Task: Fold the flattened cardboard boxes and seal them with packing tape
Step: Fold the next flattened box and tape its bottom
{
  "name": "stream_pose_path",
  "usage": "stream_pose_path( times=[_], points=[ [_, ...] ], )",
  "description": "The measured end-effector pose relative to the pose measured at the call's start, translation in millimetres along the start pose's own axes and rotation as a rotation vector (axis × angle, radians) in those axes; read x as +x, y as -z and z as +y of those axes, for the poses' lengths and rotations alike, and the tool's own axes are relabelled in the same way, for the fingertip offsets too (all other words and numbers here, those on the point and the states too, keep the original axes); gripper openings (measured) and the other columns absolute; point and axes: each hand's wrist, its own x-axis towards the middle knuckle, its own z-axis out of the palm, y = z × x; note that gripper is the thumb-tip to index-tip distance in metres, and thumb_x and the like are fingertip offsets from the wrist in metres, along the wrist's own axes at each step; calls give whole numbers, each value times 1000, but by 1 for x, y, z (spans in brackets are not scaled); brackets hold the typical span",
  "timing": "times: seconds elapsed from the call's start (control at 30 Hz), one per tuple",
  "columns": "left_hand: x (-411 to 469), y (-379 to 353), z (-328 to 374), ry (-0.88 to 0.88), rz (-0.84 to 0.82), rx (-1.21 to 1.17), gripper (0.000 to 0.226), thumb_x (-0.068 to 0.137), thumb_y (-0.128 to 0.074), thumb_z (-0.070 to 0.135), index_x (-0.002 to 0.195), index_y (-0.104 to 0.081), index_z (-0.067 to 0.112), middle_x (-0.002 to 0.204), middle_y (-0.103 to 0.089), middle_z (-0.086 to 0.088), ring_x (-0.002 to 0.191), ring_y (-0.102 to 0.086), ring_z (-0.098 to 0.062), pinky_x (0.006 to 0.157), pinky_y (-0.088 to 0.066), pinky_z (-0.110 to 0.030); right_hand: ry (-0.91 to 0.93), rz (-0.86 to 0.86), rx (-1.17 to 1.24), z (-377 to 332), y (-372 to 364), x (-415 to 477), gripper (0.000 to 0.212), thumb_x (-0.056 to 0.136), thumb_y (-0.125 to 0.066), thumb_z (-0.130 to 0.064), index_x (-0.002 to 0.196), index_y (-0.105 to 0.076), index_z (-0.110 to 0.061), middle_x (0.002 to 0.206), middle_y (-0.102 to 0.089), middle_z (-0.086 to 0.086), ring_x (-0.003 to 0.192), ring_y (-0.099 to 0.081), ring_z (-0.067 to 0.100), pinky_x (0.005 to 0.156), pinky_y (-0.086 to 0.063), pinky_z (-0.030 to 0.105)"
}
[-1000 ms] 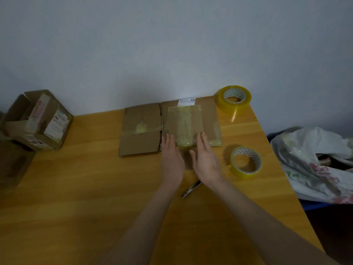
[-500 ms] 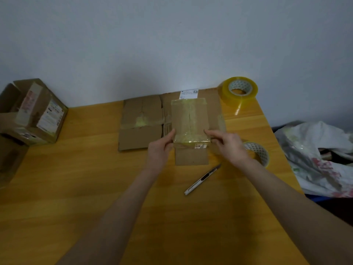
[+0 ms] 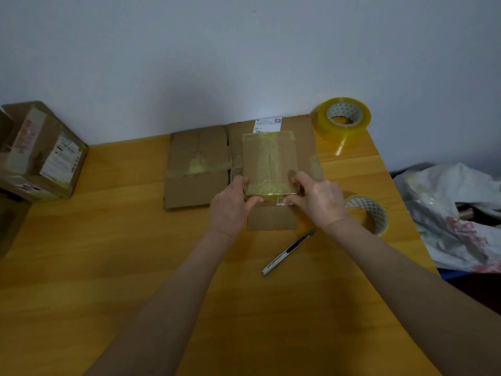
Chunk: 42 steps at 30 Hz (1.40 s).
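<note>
At my remote station, the head camera showed both hands gripping the small flattened brown cardboard box [image 3: 268, 164], glossy with yellowish tape, at the far middle of the yellow wooden table [image 3: 108, 267]. The left hand [image 3: 230, 210] pinched the box's near left edge, and the right hand [image 3: 318, 200] pinched its near right edge, with the fingers [image 3: 296, 176] curled over the taped panel and the thumbs pressed on the front. The box overlapped two larger flattened brown cardboard sheets [image 3: 198, 172] lying against the pale wall; it seemed slightly raised off them, though I could not be sure. A full roll of clear yellowish packing tape [image 3: 343, 118] stood at the table's far right corner. A thinner roll of the same tape [image 3: 371, 213] lay just beside the right wrist. A white-and-black utility knife [image 3: 287, 252] lay on the table between the forearms. A taped-up brown cardboard carton [image 3: 40, 153] sat at the left edge, and a crumpled white plastic bag [image 3: 447, 213] lay off to the right.
</note>
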Motion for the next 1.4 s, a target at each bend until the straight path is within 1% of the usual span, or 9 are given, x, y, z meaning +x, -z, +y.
stream_pose_path(
  times=[0.13,0.33,0.7,0.83,0.97,1.13,1.2,1.27,1.4],
  points=[
    [-2,-1,0,22,9,20,59,84,-63,50,122,-48,7,93,-65,-7,83,-65,-22,66,-44,-25,-80,-16,-132,-13,-3,5,66,71,-66,-66,108,-50,-14,97,-65,5,75,-64,29,54,-36,29],
    [2,1,16,191,-118,36,82,72,-60,72,123,-37,13,111,-60,-2,96,-63,-23,74,-47,-31,-62,-7,-110,-11,-5,4,56,79,-63,-59,111,-50,-15,98,-63,6,77,-62,27,55,-39,31],
    [6,-3,-11,6,-85,-46,39,89,-63,29,115,-49,5,91,-67,-10,79,-65,-23,66,-48,-24,2,-94,21,2,5,4,42,86,-65,-41,113,-51,-12,99,-64,7,85,-61,28,64,-42,32],
    [-2,2,-16,6,-113,-149,47,92,-59,22,134,-44,8,117,-63,-11,105,-63,-24,86,-50,-30,-5,-201,62,2,18,4,45,88,-66,-35,123,-47,-14,111,-64,6,95,-61,27,70,-43,32],
    [-4,-4,21,178,-123,-215,70,97,-46,39,151,-14,8,151,-33,-11,137,-36,-26,111,-33,-42,-70,-208,-29,-12,16,9,59,80,-68,-51,118,-39,-17,85,-56,-2,70,-51,18,59,-40,31],
    [8,-5,32,386,10,-277,48,103,-35,21,150,-27,11,94,-61,-8,79,-57,-19,72,-49,-31,-87,-263,107,-5,13,9,42,89,-66,-30,119,-39,-17,85,-57,0,76,-57,23,63,-44,33],
    [7,-1,34,344,-25,-165,47,104,-34,24,149,-28,12,112,-61,-13,96,-58,-23,84,-51,-36,-150,-280,197,-1,13,8,42,90,-66,-23,120,-37,-23,84,-59,-1,79,-62,24,65,-49,34],
    [7,0,43,302,-68,31,61,101,-32,43,151,-18,11,151,-32,-15,136,-33,-30,110,-32,-43,-193,-316,352,-7,11,6,46,90,-65,-14,123,-36,-29,87,-61,0,82,-66,24,69,-55,36],
    [17,6,62,413,-256,95,109,77,-41,81,153,0,15,159,6,-15,147,0,-33,114,-14,-55,-265,-436,615,-12,20,6,62,92,-54,0,142,-30,-29,100,-64,6,69,-71,22,65,-60,36]
  ],
)
